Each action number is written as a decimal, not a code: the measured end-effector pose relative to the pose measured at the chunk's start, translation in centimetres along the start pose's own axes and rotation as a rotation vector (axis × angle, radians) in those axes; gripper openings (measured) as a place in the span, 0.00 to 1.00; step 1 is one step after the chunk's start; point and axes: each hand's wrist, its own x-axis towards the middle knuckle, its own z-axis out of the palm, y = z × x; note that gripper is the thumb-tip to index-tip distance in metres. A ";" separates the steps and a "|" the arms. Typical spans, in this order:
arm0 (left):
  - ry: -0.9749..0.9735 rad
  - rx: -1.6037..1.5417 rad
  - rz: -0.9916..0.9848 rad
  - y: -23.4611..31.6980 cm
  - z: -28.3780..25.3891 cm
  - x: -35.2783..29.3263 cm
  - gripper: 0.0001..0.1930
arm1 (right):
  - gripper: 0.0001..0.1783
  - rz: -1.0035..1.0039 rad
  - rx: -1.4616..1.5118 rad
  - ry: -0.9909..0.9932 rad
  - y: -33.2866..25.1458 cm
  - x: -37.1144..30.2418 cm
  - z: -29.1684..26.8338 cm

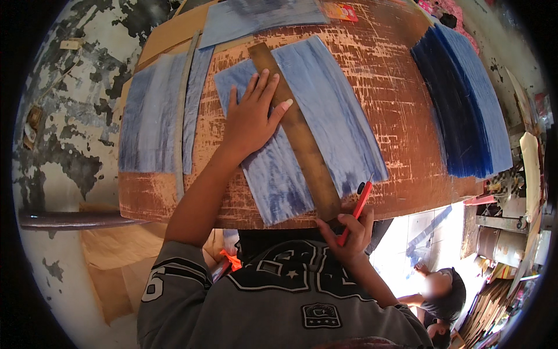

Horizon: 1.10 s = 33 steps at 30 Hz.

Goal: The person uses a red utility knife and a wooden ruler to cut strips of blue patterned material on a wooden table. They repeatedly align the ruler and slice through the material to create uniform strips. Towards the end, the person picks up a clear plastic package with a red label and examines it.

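A blue-white streaked sheet (pixel 325 99) lies tilted on the worn brown table, with a flat brown straightedge (pixel 303 138) slanting across it. My left hand (pixel 251 119) rests flat with fingers spread, its fingertips and thumb on the straightedge and its palm over the sheet. At the table's near edge, my right hand (pixel 353 237) is closed around a red utility knife (pixel 356 210). The knife's tip points up and away, close to the sheet's near right corner. My right thumb and fingers are beside the near end of the straightedge; whether they touch it I cannot tell.
More blue sheets (pixel 152 116) lie at the left under a thin strip (pixel 185 110). Another sheet (pixel 261 22) is at the far edge. A thick stack of dark blue sheets (pixel 459 104) stands at the right. Another person (pixel 444 294) is at the lower right, beyond the table.
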 end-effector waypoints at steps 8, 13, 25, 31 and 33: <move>-0.002 0.015 0.004 -0.1 0.1 0.3 0.40 | 0.37 -0.034 0.012 -0.023 0.0 0.8 -0.2; 0.040 0.035 0.041 -0.8 1.0 0.3 0.40 | 0.38 -0.028 -0.007 -0.053 0.0 0.8 -0.5; 0.103 0.031 0.084 -1.3 1.6 0.3 0.36 | 0.38 -0.023 -0.018 -0.048 0.3 0.2 -0.2; 0.106 0.017 0.082 -1.1 1.5 0.3 0.36 | 0.38 -0.030 -0.004 -0.034 0.4 0.3 -0.1; 0.104 0.022 0.083 -1.2 1.5 0.3 0.36 | 0.38 -0.031 -0.012 -0.042 0.4 0.4 -0.2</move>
